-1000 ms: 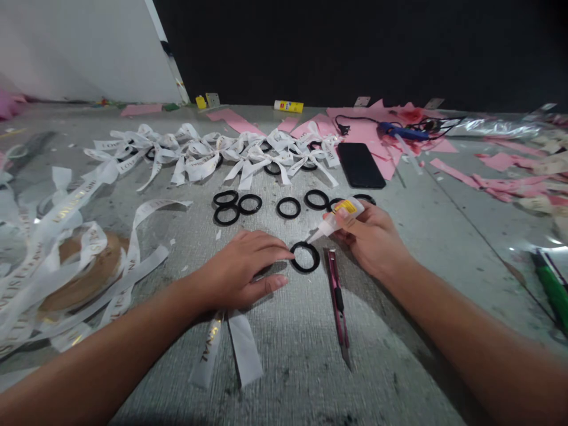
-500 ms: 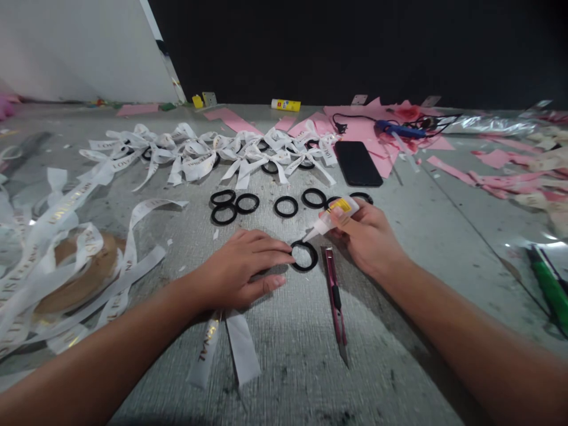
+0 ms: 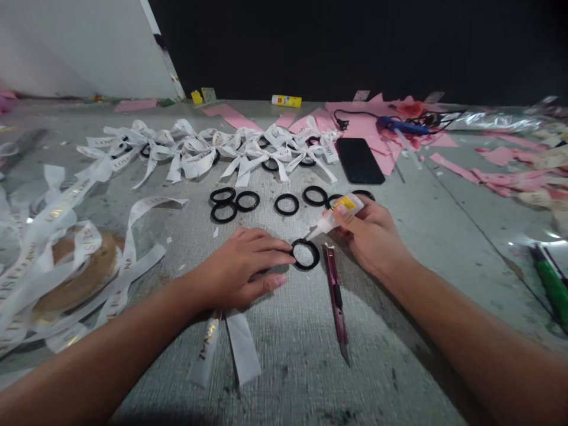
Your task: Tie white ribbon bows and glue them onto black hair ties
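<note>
My left hand lies flat on the grey surface, fingers stretched out, fingertips touching the left rim of a black ring and holding it down. My right hand is closed round a small white glue bottle with a yellow label. Its nozzle points down-left at the ring's upper edge. Under my left wrist lies a white ribbon piece with gold lettering.
A pink utility knife lies just right of the ring. Several more black rings and a row of white ribbon bows lie beyond. A black phone, pink paper scraps, a ribbon spool and a green pen surround the spot.
The glue nozzle dipped to the ring's top edge half a second ago and now sits slightly above it. My left hand has stayed on the ring.
</note>
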The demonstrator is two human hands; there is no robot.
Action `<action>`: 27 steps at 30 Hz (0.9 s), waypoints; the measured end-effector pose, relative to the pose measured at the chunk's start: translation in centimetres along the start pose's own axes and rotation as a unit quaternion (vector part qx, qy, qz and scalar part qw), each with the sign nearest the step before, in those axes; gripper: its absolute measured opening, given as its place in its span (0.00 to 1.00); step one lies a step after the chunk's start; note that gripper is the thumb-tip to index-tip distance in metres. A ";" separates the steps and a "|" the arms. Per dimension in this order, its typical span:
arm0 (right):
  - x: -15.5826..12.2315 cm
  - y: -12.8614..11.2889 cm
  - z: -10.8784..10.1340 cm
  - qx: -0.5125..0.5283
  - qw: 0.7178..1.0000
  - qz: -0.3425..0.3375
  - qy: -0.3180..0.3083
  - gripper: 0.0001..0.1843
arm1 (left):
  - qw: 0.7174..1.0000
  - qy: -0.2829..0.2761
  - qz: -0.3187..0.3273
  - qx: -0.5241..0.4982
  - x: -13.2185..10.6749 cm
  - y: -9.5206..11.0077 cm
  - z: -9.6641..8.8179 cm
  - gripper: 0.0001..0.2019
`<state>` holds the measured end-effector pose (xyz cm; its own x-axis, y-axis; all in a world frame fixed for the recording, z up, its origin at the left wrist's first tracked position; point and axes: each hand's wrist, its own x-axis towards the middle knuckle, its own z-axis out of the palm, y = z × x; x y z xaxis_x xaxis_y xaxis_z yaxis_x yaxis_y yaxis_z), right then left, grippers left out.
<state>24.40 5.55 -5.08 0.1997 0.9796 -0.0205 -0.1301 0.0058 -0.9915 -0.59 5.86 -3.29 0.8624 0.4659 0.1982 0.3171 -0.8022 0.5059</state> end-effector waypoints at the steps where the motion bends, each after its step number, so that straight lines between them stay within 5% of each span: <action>1: 0.0 0.1 -0.1 0.001 1.000 -0.001 0.000 0.15 | 1.000 0.001 0.001 0.000 0.0 0.0 0.0 0.16; 17: -0.1 0.1 -0.2 -0.002 1.000 -0.012 0.006 0.14 | 1.000 0.000 -0.002 0.007 0.0 0.1 0.0 0.16; 27: -0.3 0.1 -0.1 -0.008 1.000 -0.023 -0.007 0.13 | 0.996 -0.047 0.017 0.068 0.0 0.5 -0.1 0.18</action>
<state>24.47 5.22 -5.18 0.1919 0.9810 0.0273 -0.1061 0.0484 -0.9932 -0.44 5.51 -2.92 0.9045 0.4062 0.1300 0.3328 -0.8629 0.3804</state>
